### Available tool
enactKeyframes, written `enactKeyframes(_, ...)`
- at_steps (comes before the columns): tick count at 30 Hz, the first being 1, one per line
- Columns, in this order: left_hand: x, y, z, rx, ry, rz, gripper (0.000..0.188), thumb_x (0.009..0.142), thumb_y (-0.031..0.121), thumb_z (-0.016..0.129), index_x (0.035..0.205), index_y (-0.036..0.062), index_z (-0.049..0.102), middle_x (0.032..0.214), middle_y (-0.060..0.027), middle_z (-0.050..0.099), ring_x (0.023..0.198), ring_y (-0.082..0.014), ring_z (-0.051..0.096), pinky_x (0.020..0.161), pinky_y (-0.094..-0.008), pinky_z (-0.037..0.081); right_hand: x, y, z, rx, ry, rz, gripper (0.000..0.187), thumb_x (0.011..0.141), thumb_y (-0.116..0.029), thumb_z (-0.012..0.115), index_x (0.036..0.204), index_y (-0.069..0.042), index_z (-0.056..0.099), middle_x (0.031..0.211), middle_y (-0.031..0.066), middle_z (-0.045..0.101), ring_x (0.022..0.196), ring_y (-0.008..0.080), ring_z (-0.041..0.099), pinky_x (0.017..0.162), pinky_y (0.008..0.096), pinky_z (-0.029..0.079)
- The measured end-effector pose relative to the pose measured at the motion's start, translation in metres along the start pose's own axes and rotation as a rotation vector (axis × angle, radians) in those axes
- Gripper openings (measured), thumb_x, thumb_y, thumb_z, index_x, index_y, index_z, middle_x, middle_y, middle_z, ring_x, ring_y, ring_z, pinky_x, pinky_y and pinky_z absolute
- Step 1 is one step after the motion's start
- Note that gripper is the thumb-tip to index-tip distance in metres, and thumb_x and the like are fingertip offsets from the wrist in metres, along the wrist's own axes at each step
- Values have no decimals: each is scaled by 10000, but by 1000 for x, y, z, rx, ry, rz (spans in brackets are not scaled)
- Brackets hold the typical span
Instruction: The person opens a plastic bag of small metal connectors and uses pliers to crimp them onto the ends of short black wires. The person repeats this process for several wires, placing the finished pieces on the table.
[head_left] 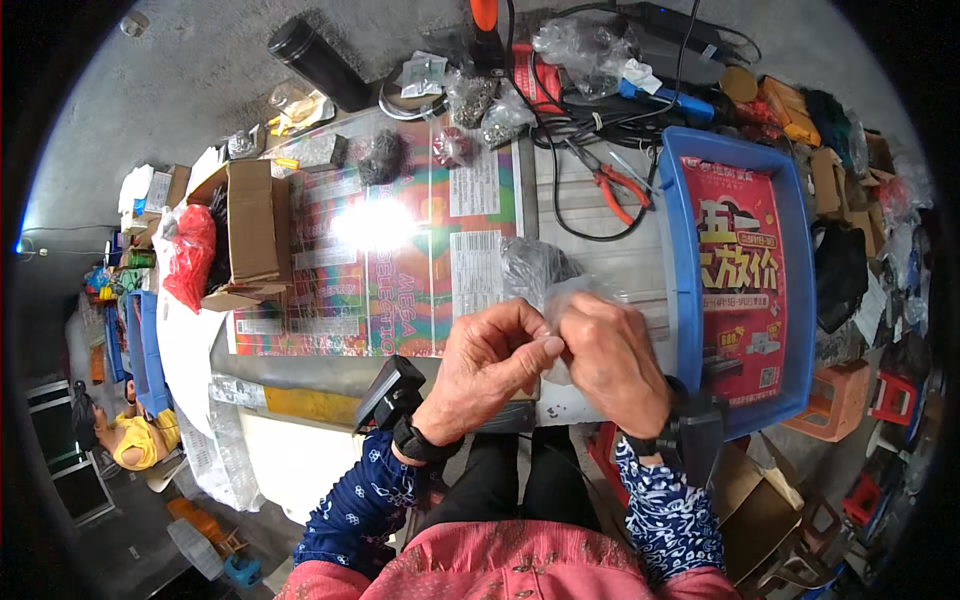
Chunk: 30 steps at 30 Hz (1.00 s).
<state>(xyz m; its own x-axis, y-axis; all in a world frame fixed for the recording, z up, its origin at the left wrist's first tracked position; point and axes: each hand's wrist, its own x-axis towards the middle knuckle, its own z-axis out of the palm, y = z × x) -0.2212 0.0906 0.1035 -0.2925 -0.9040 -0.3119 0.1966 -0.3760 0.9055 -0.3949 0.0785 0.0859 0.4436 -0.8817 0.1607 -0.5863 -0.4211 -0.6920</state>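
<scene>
Between the blue rectangular plastic tray and the transparent plastic bag with dark grey contents, narrow room is left; the right edge of the multicoloured printed sheet is overlapped by the bag. Its long axis is directed forward-left — away from the body. Its near end is pinched by closed fingers of the left hand and right hand — the right fingertips are hidden.

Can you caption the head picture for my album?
Left hand and right hand hold a plastic bag beside a blue tray.

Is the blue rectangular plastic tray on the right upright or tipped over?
Upright: the tray opens upward, with a red printed sheet inside.
</scene>
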Motion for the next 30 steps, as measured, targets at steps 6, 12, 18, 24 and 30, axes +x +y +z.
enactKeyframes(6,15,16,-20,349,-153,86,130,894,101,659,869,-17,611,700,-2,591,609,-43,521,524,-205,440,8,39,37,-129,-100,138,328,786,-47,555,1107,14,581,898,198,609,812,430,579,675,502,450)
enactKeyframes(12,115,47,-95,674,159,267,260,938,231,618,995,-18,664,741,-22,621,550,-63,541,480,-206,445,2,51,51,-347,82,102,117,718,-77,568,797,-41,645,813,176,610,707,358,624,567,464,484)
enactKeyframes(18,223,55,-156,1018,489,470,165,881,109,607,982,10,692,727,-47,668,544,-93,602,479,-245,484,-1,57,49,-50,162,210,240,762,-63,582,997,-18,598,897,184,585,703,405,589,560,479,441)
enactKeyframes(24,307,54,-184,1182,615,537,163,863,149,630,965,44,701,735,-74,701,565,-132,665,501,-269,529,-9,67,52,-97,-31,258,317,797,-90,511,1105,-16,530,975,237,556,818,420,575,633,466,439)
enactKeyframes(30,343,65,-171,1377,656,427,335,821,371,678,970,72,708,855,-169,706,767,-306,691,699,-398,547,-9,69,55,79,27,340,197,801,-124,537,978,-37,549,890,204,535,821,405,597,625,473,447)
